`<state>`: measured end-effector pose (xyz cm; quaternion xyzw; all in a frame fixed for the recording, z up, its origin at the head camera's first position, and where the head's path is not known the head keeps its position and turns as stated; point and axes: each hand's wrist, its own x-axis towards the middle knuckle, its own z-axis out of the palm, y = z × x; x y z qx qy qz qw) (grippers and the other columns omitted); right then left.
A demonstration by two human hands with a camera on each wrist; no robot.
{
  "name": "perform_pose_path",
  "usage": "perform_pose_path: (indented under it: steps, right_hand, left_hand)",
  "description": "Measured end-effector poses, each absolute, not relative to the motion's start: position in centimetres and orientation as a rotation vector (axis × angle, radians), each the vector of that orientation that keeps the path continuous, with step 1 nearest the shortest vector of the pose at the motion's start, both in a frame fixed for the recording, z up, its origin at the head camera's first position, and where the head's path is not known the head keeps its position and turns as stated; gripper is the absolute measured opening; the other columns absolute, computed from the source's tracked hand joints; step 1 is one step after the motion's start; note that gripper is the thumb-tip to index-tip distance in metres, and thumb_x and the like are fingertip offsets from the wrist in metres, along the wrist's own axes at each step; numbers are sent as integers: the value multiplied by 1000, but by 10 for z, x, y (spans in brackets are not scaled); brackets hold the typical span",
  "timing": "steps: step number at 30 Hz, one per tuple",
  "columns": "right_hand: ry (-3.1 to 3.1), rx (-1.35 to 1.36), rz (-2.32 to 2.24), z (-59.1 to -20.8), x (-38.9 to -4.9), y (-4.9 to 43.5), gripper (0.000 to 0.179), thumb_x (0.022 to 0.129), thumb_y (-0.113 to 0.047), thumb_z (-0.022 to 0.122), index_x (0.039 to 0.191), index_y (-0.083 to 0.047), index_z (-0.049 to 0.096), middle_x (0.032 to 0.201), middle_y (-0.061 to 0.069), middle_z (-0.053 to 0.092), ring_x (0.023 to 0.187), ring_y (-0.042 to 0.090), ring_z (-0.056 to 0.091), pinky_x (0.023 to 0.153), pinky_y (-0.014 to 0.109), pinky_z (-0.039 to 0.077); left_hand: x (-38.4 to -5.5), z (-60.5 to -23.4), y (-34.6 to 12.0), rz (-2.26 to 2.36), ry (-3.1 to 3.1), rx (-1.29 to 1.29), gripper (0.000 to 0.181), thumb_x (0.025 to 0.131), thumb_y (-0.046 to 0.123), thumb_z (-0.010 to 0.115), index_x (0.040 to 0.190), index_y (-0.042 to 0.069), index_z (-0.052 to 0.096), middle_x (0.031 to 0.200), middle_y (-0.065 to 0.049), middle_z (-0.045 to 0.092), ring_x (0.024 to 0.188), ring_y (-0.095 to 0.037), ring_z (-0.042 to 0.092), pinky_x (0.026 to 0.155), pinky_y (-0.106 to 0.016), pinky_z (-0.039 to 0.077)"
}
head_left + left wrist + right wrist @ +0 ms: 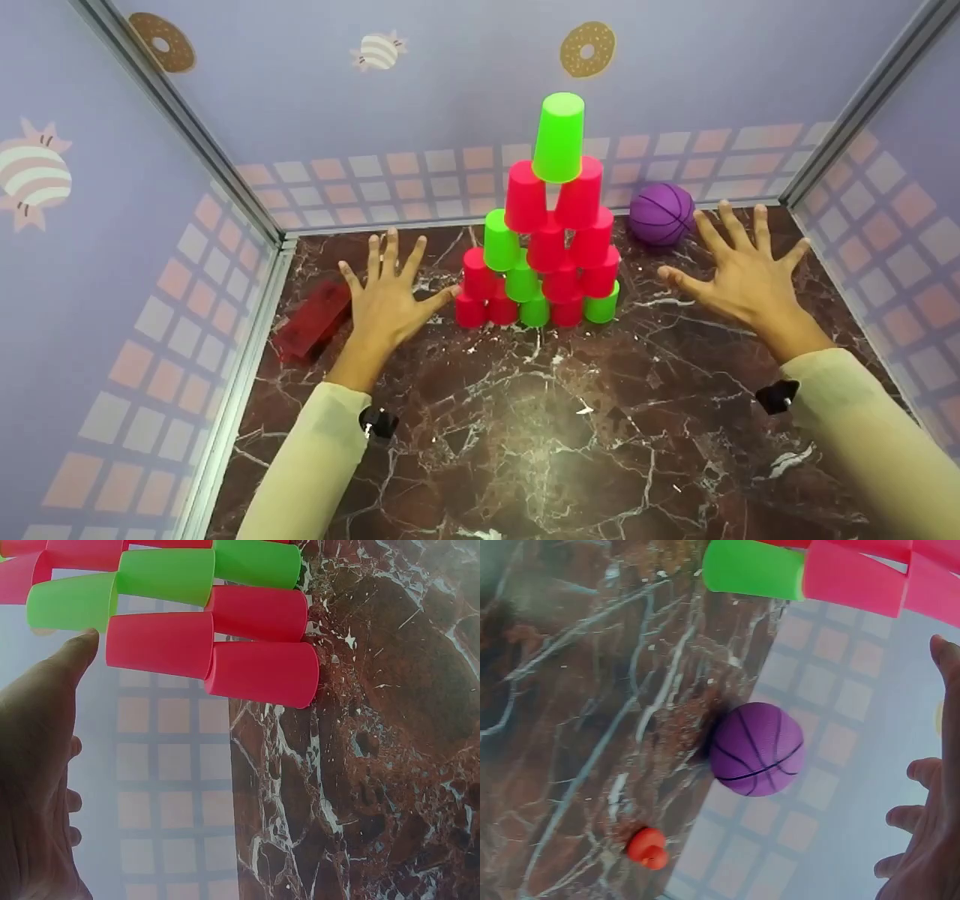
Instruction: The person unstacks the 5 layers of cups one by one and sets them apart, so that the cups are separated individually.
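Observation:
A pyramid of upside-down plastic cups [547,251], red and green, stands on the marble-patterned surface, narrowing row by row to a single green cup [560,139] at its peak. To its left my left hand [386,304] is held with fingers spread and nothing in it. In the left wrist view its thumb [79,652] points toward a green cup [73,602] at the pyramid's side. My right hand [750,285] hovers on the other side, fingers likewise spread and holding nothing. Just beyond its fingertips lies a purple ball [661,214] with black lines.
A translucent red block-shaped object [313,321] lies left of my left hand. Patterned walls [465,75] enclose the surface at the back and both sides, with metal strips [225,420] along the left edge. A small orange-red object [647,847] sits near the ball in the right wrist view.

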<state>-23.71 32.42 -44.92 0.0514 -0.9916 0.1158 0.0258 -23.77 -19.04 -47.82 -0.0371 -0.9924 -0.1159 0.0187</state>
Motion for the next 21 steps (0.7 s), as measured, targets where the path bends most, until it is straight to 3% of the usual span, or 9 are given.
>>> perform_pose_path:
  steps: [5,11,19,21]
  right_hand:
    - [-3028,219,355,-426,-247,306,107,96,-93,45,178,-34,12,188,7,1,170,49,-18,109,94,-24]
    - [-2959,343,351,-387,-264,271,105,96,-93,42,178,-36,9,188,-1,0,174,41,-10,115,93,-18]
    - [-2805,497,549,-345,-279,221,104,96,-94,42,178,-36,14,188,-6,11,176,34,4,123,87,-16]
    - [-2767,507,666,-336,-280,211,104,95,-94,45,178,-37,15,187,-5,15,176,32,8,126,84,-15]
  left_hand:
    - [-241,-487,-188,-377,-3077,-99,107,92,96,43,177,44,3,187,-5,-13,173,-34,-19,124,-82,-22]
    - [-245,-506,-184,-556,-3100,-79,108,93,92,51,178,41,7,187,-7,-13,173,-36,-17,126,-81,-19]
    - [-249,-536,-178,-792,-3099,-126,112,93,84,64,179,34,12,188,-13,-4,174,-43,-2,134,-77,1]
    - [-249,-543,-175,-875,-3096,-150,112,94,80,69,179,33,13,188,-15,0,173,-46,2,134,-78,11]
